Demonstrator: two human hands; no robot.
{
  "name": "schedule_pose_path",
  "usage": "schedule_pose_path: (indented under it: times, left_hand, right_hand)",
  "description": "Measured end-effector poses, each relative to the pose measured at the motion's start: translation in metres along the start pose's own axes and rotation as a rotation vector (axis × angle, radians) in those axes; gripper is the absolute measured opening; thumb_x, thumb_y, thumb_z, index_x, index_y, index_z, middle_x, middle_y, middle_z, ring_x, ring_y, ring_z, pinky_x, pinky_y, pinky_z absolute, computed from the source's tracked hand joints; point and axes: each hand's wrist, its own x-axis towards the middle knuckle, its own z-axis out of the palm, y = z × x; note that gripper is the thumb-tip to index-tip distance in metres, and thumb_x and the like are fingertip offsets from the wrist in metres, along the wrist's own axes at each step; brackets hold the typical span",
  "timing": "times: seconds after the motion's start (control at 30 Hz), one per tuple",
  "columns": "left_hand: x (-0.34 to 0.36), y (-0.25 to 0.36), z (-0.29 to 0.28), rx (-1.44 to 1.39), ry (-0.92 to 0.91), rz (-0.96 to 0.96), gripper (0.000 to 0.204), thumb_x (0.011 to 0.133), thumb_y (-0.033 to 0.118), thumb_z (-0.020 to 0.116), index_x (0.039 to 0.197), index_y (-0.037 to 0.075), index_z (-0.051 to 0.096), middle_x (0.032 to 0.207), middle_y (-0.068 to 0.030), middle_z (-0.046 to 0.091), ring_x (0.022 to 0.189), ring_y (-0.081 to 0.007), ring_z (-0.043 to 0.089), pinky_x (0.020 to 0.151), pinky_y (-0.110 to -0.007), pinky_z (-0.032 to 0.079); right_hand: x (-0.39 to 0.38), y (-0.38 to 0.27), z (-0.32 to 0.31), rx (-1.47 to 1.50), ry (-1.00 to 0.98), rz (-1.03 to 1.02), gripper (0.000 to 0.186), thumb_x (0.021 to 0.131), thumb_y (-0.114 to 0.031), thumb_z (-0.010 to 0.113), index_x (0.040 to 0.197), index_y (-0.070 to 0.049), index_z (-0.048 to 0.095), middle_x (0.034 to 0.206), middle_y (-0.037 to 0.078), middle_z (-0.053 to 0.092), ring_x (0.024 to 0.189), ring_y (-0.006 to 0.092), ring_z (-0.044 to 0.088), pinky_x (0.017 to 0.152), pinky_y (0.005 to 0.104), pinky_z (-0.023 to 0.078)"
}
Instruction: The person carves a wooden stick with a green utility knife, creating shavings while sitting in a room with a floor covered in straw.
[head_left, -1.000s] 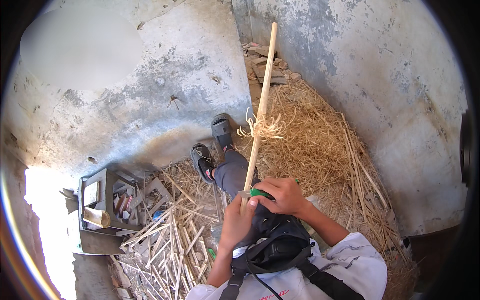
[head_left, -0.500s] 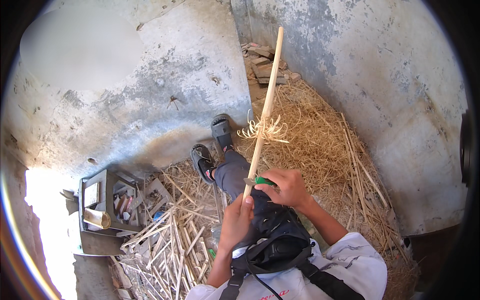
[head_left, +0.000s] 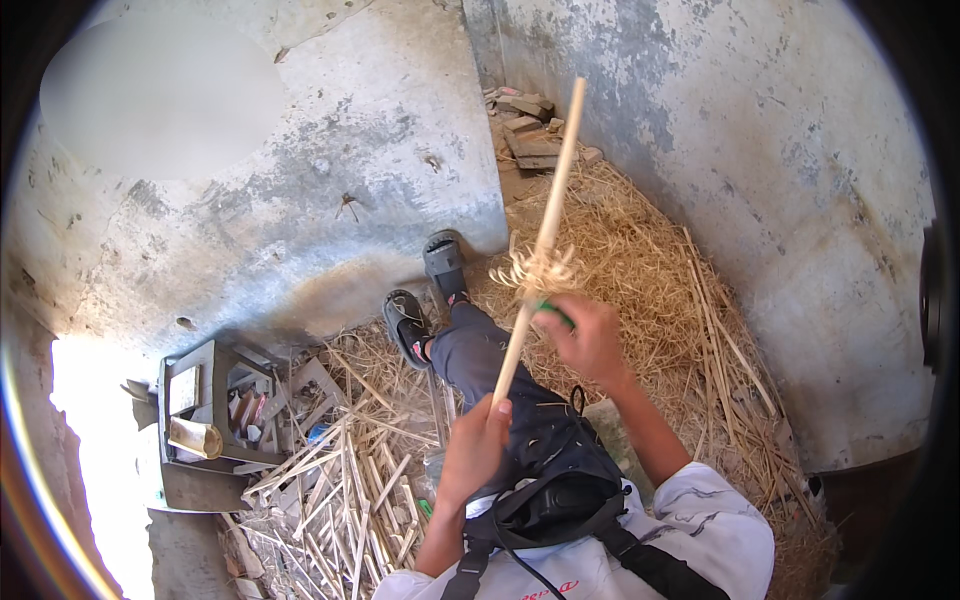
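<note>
My left hand (head_left: pixel 474 450) is closed around the lower end of a long pale wooden stick (head_left: pixel 563 180), which slants up and away to the right. Farther along the stick my right hand (head_left: pixel 588 338) grips a knife by its green handle (head_left: pixel 557 313), close against the wood. Its blade is blurred and mostly hidden at this moment. Just beyond the knife, a bunch of curled wood shavings (head_left: pixel 537 268) clings to the stick.
Loose shavings (head_left: pixel 635 240) cover the floor at right, with long thin strips (head_left: pixel 715 330) along the wall. Split sticks (head_left: pixel 360 490) lie heaped at lower left beside an overturned-looking stool frame (head_left: pixel 215 400). Broken bricks (head_left: pixel 530 145) sit in the far corner.
My right hand and the knife have moved up along the stick, away from my left hand, to the curls. The stick has shifted slightly downward and its far end rightward.
</note>
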Motion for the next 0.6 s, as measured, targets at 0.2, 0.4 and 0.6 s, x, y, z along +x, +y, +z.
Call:
schedule_pose_path:
  times: [0.2, 0.4, 0.6]
  left_hand:
    - [-0.003, -0.012, 0.004, -0.252, -0.075, -0.079, 0.035, 0.118, 0.032, 0.049, 0.095, 0.008, 0.060, 0.074, 0.0109, 0.047, 0.069, 0.0005, 0.042, 0.059, -0.023, 0.035]
    - [-0.001, 0.003, -0.001, -0.450, -0.176, -0.243, 0.042, 0.119, 0.041, 0.045, 0.096, 0.008, 0.058, 0.070, 0.0064, 0.044, 0.060, -0.0028, 0.037, 0.053, -0.023, 0.030]
    - [0.000, -0.006, 0.001, -0.401, -0.158, -0.169, 0.040, 0.118, 0.039, 0.047, 0.097, 0.008, 0.060, 0.070, 0.0064, 0.045, 0.060, -0.0027, 0.038, 0.053, -0.024, 0.030]
  right_hand:
    - [0.006, 0.017, -0.010, 0.077, -0.070, 0.157, 0.030, 0.098, -0.033, 0.077, 0.109, -0.005, 0.079, 0.083, 0.014, 0.074, 0.073, 0.0314, 0.071, 0.067, 0.0418, 0.053]
    - [-0.010, 0.003, -0.016, 0.277, -0.266, 0.329, 0.037, 0.098, -0.033, 0.078, 0.119, -0.004, 0.069, 0.082, 0.010, 0.067, 0.072, 0.0229, 0.065, 0.068, 0.0377, 0.051]
    - [-0.018, 0.016, -0.024, 0.306, -0.279, 0.309, 0.039, 0.096, -0.033, 0.080, 0.119, -0.005, 0.065, 0.086, 0.011, 0.068, 0.077, 0.0241, 0.067, 0.072, 0.0388, 0.052]
